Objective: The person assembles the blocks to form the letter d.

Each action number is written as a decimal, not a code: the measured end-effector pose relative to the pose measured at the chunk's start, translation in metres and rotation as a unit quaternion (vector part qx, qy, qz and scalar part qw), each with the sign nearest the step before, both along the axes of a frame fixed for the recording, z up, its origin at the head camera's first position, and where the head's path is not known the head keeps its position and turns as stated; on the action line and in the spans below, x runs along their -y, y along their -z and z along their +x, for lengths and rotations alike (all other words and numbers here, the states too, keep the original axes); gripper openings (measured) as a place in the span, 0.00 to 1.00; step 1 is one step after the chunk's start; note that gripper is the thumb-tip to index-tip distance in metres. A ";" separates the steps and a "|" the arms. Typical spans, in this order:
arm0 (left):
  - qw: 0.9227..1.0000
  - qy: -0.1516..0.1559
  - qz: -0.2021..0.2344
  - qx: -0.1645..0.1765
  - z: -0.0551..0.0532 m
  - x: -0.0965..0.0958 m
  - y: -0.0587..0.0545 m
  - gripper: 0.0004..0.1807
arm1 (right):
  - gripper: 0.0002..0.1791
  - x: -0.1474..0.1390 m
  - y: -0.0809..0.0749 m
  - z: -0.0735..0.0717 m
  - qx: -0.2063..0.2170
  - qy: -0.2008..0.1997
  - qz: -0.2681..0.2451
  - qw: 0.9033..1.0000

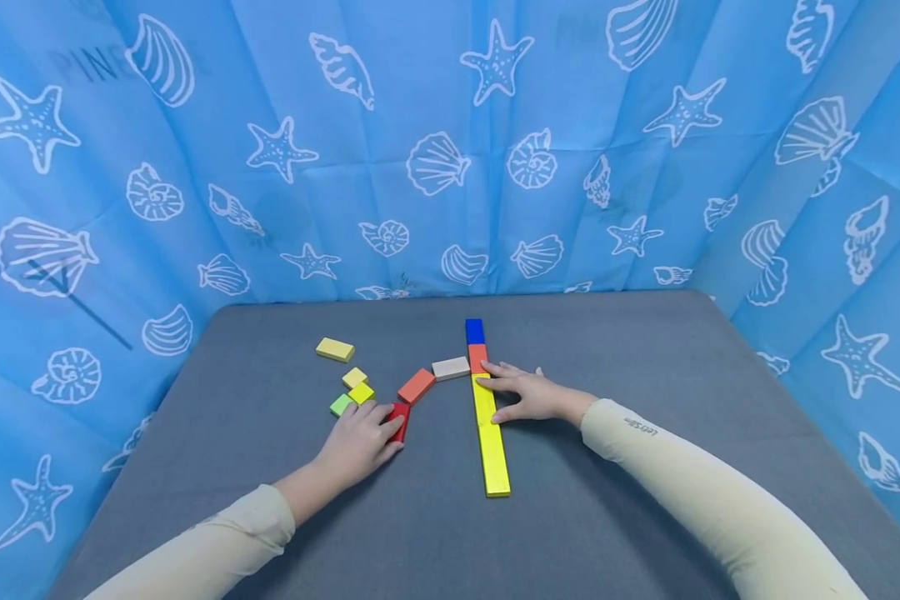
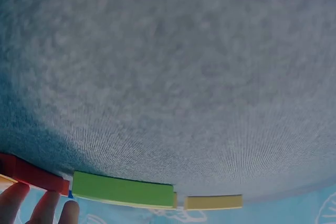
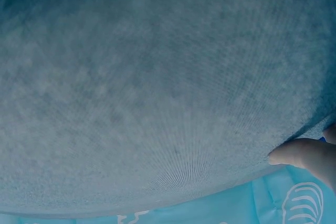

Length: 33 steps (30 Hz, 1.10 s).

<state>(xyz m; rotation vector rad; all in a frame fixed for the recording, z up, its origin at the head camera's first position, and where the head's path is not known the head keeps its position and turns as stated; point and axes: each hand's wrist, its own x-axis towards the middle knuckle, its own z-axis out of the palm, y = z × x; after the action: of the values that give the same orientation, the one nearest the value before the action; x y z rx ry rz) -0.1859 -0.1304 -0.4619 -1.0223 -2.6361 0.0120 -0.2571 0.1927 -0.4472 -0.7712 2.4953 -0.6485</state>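
My left hand [image 1: 357,442] holds a red block [image 1: 401,423] lying on the grey table, its fingers over the block's top and side. In the left wrist view, the fingertips [image 2: 48,208] are against the red block [image 2: 39,174]. An orange block [image 1: 417,386] and a beige block [image 1: 451,368] continue in a curve from it towards a straight row. This row has yellow blocks [image 1: 492,450] in front, then an orange-red one [image 1: 477,357] and a blue one [image 1: 475,331] at the far end. My right hand [image 1: 531,395] rests its spread fingers along the row's right side.
Left of the curve lie a green block [image 1: 341,405], a bright yellow block [image 1: 362,392], and a pale yellow block [image 1: 355,377]. Another pale yellow block [image 1: 335,349] lies farther back. A blue curtain [image 1: 390,183] with shell prints hangs behind the grey table [image 1: 607,517].
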 end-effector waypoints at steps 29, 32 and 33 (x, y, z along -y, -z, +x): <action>0.999 0.016 0.008 0.050 -0.025 0.090 0.001 0.27 | 0.41 0.000 -0.001 0.000 -0.003 0.005 0.006 1.000; 0.997 0.018 -0.006 0.077 -0.028 0.095 0.001 0.28 | 0.41 0.000 -0.001 0.000 -0.002 0.003 0.006 1.000; 0.996 0.019 -0.007 0.086 -0.028 0.096 0.001 0.28 | 0.41 0.000 -0.001 0.000 -0.002 0.003 0.005 1.000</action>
<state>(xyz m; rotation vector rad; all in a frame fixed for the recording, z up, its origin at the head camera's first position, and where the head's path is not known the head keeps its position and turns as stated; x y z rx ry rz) -0.2144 -0.2261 -0.4627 -1.1253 -2.7729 -0.0694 -0.2566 0.1927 -0.4463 -0.7626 2.5034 -0.6380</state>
